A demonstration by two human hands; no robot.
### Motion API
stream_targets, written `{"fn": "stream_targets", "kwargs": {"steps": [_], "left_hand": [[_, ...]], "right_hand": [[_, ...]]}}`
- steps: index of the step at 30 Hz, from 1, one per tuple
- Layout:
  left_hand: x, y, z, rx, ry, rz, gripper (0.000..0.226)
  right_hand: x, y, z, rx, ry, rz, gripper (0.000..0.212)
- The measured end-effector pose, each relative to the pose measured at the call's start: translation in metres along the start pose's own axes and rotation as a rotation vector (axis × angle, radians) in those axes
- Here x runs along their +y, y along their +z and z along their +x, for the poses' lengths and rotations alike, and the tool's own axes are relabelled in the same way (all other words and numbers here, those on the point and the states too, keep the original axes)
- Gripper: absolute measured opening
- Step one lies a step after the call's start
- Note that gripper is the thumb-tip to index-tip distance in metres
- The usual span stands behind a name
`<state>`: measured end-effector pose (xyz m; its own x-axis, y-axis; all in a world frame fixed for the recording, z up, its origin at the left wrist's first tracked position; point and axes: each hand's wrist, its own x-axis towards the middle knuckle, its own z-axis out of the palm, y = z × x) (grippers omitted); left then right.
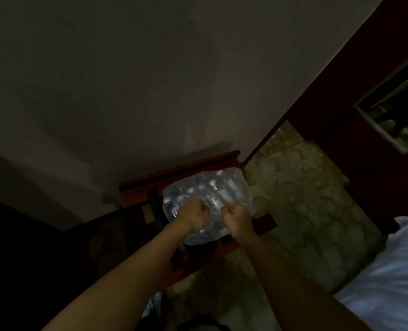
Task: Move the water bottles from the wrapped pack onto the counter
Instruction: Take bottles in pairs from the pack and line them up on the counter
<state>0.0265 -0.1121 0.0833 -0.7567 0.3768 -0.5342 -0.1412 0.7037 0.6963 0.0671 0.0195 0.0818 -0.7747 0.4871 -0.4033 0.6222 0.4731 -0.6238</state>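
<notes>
Forearms reach out from me toward the pack. My left hand (194,215) and right hand (235,216) sit side by side on top of the wrapped pack (205,189), each curled into a fist with the knuckles up; they look to be pinching the clear film between them, though the dim light keeps me from seeing the fingertips. Under and just beyond both hands, the pack rests on a dark red wooden stand (179,172), bottle caps (213,181) showing through the wrap. I judge this is the opening step: no bottle is out yet. Next I need to pull the fists apart to tear the film, then lift bottles out. Right of my right hand lies patterned floor (301,201) and a white bed corner (394,278); beyond the stand, a plain wall (150,80). I cannot pick out the counter.
</notes>
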Motion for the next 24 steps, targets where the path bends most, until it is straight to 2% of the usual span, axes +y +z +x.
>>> {"fn": "stream_targets", "kwargs": {"steps": [4,10,13,15,20,24], "left_hand": [[-0.001,0.014,0.022,-0.014,-0.046,-0.034,0.033],[-0.003,0.033,0.062,-0.044,-0.133,-0.132,0.041],[-0.01,0.048,0.087,-0.02,-0.236,-0.18,0.031],[-0.015,0.065,0.102,-0.035,-0.296,-0.157,0.028],[-0.022,0.098,0.127,-0.096,-0.439,-0.049,0.04],[-0.025,0.113,0.14,-0.099,-0.518,-0.049,0.042]], "right_hand": [[0.011,0.006,0.026,-0.101,0.006,-0.059,0.021],[0.035,0.024,0.081,-0.226,0.049,-0.19,0.026],[0.05,0.036,0.11,-0.293,0.071,-0.192,0.022],[0.061,0.043,0.129,-0.348,0.114,-0.157,0.027],[0.087,0.061,0.16,-0.546,0.162,-0.234,0.042],[0.107,0.074,0.172,-0.541,0.122,-0.321,0.035]]}}
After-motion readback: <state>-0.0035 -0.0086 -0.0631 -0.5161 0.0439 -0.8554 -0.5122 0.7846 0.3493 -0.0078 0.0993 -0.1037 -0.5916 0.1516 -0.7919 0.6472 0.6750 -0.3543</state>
